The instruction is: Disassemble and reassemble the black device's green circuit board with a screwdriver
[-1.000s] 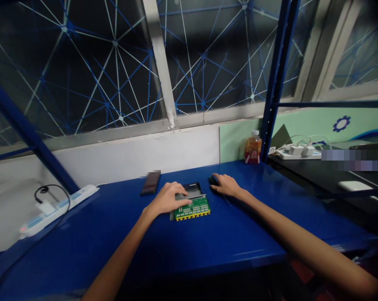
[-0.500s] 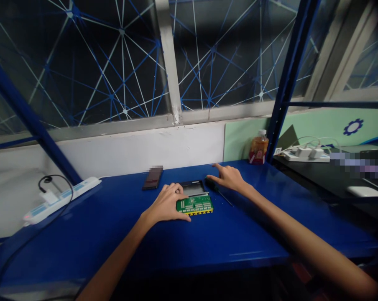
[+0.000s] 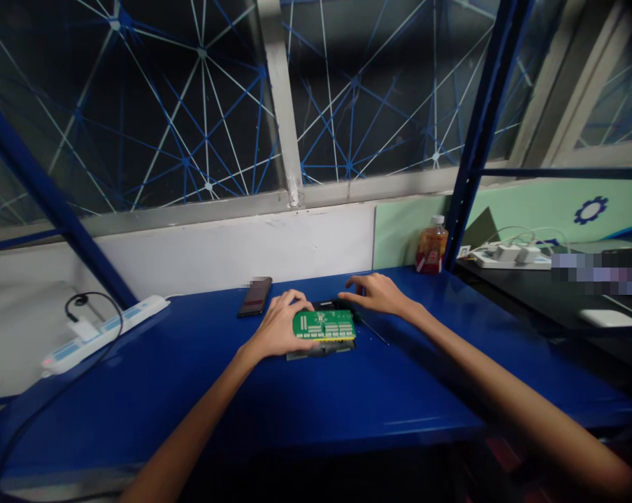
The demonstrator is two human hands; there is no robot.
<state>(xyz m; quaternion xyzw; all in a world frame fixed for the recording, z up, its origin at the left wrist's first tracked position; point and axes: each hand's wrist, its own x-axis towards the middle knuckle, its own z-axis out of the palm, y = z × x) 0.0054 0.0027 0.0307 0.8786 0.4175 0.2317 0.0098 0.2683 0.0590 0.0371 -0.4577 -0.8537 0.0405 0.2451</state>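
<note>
My left hand (image 3: 280,323) is closed on the left end of a green circuit board (image 3: 324,324), thumb at the near edge and fingers at the far one. The board has pale connector rows and a yellow strip along its near side. It is tilted and covers much of a dark, flat casing (image 3: 329,346) beneath it. Beyond the board's right corner, my right hand (image 3: 377,293) hovers with fingers bent but apart, holding nothing visible. Below that hand lies a screwdriver (image 3: 375,332); its thin shaft shows, while its dark handle is mostly hidden.
A dark phone (image 3: 254,297) lies left of the hands on the blue table (image 3: 305,405). A white power strip (image 3: 106,335) with a black cable is at the left. A bottle of orange-red drink (image 3: 432,246) stands at the back right beside a blue post (image 3: 476,154).
My left hand has lifted the circuit board and moved it away from me over the dark casing. My right hand has shifted slightly left, its index finger now more bent.
</note>
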